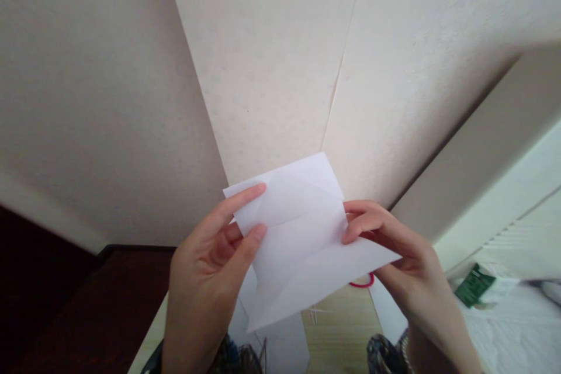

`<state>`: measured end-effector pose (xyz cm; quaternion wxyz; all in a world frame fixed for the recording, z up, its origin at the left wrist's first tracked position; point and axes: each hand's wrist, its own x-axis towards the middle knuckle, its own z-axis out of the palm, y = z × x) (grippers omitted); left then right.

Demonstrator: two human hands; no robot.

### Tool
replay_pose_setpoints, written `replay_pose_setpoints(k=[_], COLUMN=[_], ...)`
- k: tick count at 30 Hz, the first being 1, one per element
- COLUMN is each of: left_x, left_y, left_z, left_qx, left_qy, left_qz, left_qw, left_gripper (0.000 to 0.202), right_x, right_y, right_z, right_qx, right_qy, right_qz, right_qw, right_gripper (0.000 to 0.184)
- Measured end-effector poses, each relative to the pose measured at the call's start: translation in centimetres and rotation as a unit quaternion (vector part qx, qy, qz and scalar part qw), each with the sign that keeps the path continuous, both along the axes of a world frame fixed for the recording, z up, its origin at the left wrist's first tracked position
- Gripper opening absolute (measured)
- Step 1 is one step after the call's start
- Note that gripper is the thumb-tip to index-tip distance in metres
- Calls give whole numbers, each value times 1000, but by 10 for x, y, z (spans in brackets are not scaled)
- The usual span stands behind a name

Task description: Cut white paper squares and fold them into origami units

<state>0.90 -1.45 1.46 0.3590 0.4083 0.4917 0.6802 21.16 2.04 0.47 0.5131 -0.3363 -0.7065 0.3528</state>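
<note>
A folded sheet of white paper (302, 234) is held up in front of me, over the table. Faint crease lines cross it, and pointed corners stick out at the lower left and on the right. My left hand (210, 263) pinches its left side, with thumb and index finger on the near face and the other fingers partly hidden behind. At the right edge, my right hand (394, 245) grips the paper with bent fingers on the near face; its thumb sits low and is partly covered by the right corner.
Beneath lies a light wooden table (342, 333) with more white paper (280, 345), thin white sticks (314, 314) and a red loop-shaped thing (363, 281). Papered walls (272, 70) rise ahead. At the right, a green packet (475, 286) rests on a white surface. Dark floor (127, 304) shows at left.
</note>
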Motion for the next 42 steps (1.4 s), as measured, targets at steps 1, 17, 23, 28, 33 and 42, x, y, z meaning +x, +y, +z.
replay_pose_setpoints(k=[1,17,23,28,33,42], left_x=[1,4,3,0,-3,-10], left_y=[0,-4,-5,-5,-1,5], left_z=[0,4,4,5,5,-5], left_qx=[4,-9,-14,-25,-44,-10], left_qy=[11,68,14,30,29,30], left_qz=[11,62,11,21,35,52], left_qw=[1000,996,1000,999,998,998], left_gripper=[31,20,41,51,31,21], right_x=[-1,-5,3,5,1,3], right_y=[0,-1,-1,0,1,1], right_z=[0,-1,-1,-2,2,3], right_qx=[7,29,32,52,89,90], right_qy=[-6,17,6,-57,-79,-61], right_qz=[-4,33,49,42,51,58], right_qw=[1000,999,998,996,992,992], right_gripper=[8,17,15,26,28,34])
